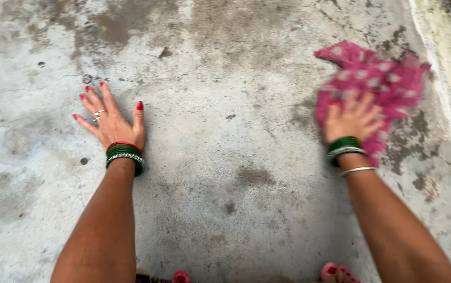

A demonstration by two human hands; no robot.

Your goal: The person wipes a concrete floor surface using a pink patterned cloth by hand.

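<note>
A stained grey concrete floor [236,157] fills the view. On it, at the far right near a pale raised edge [448,78], lies a crumpled pink patterned cloth [377,78], blurred. The right hand [352,121] presses flat on the cloth's near side, fingers spread over it rather than closed around it. Well to the left of the cloth, the left hand [111,123] rests palm down on bare floor, fingers splayed wide, holding nothing. Green bangles [125,154] circle both wrists.
</note>
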